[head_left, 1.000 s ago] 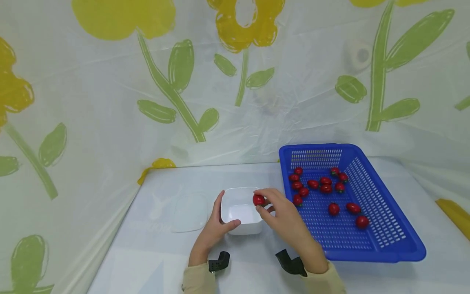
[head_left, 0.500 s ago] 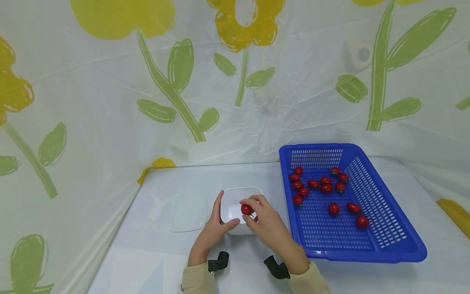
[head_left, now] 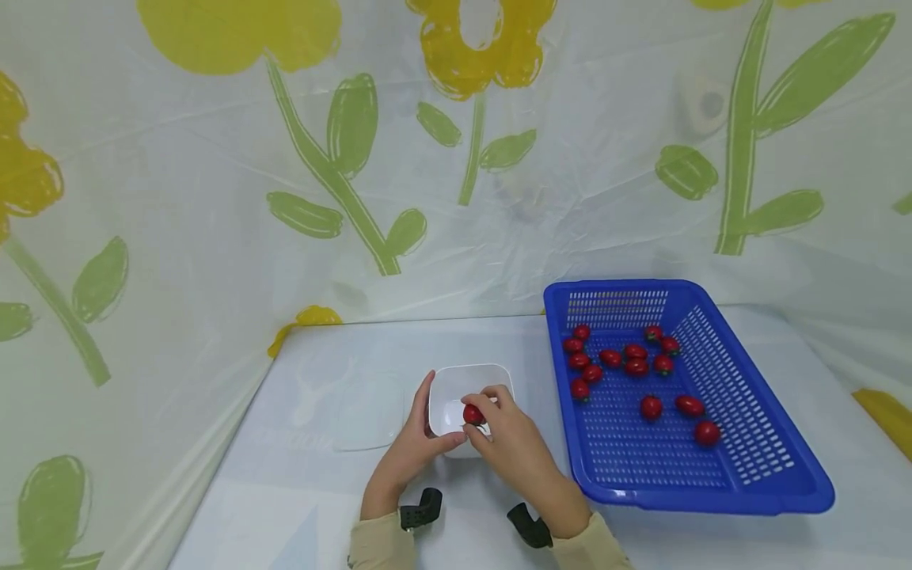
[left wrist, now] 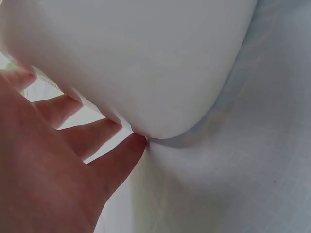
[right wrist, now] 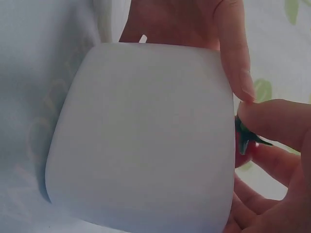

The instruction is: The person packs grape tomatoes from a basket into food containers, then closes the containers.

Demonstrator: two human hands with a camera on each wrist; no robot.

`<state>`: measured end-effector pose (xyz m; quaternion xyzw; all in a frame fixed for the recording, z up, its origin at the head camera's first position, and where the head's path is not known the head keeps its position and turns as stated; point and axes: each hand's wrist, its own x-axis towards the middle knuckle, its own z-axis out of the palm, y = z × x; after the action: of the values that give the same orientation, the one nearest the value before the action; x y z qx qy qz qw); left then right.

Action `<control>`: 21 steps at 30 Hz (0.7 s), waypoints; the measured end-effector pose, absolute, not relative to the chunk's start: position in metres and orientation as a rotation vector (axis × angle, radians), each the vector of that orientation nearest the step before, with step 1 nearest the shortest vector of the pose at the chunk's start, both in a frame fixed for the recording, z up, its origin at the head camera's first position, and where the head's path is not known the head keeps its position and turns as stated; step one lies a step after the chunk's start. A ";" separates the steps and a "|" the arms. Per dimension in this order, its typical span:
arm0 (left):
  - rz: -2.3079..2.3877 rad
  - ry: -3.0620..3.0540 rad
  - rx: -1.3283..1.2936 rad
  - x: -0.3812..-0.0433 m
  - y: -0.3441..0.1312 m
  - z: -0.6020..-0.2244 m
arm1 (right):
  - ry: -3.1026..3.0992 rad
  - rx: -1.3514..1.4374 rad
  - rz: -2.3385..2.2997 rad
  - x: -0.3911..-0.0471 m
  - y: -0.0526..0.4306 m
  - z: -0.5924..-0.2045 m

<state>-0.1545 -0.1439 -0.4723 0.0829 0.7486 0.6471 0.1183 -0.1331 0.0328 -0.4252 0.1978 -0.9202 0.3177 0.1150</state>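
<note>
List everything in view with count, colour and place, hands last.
Flowered sheet: 1, white, yellow and green, at the back
Table: 1, white, before the sheet
Basket: 1, blue, right side of table
Tomatoes: 14, red, in basket
Box: 1, white, left of basket
Held tomato: 1, red and green, at box opening
Lid: 1, clear, on table, left of box
Wrist devices: 2, black, one per wrist
Sleeves: 2, beige, forearms
Left hand: 1, bare, holding box
Right hand: 1, bare, pinching held tomato
</note>
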 end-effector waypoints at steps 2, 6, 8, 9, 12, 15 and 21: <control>1.909 2.157 0.276 -0.154 -0.146 -0.473 | -2.711 0.581 0.905 -0.132 0.032 -0.426; 1.930 2.108 0.341 -0.155 -0.150 -0.476 | -2.719 0.592 0.863 -0.132 0.030 -0.426; 1.942 2.095 0.360 -0.156 -0.150 -0.476 | -2.720 0.593 0.863 -0.133 0.030 -0.425; 1.938 2.105 0.363 -0.156 -0.150 -0.476 | -2.719 0.595 0.867 -0.133 0.030 -0.425; 1.929 2.118 0.339 -0.158 -0.149 -0.475 | -2.717 0.590 0.883 -0.134 0.031 -0.424; 1.929 2.129 0.326 -0.159 -0.149 -0.474 | -2.716 0.570 0.884 -0.135 0.030 -0.423; 1.932 2.100 0.301 -0.155 -0.150 -0.475 | -2.742 0.556 0.916 -0.132 0.030 -0.425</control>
<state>-0.1552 -0.1503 -0.4751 0.1038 0.7251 0.6670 0.1358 -0.1319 0.0296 -0.4253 0.1878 -0.9269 0.3097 0.0986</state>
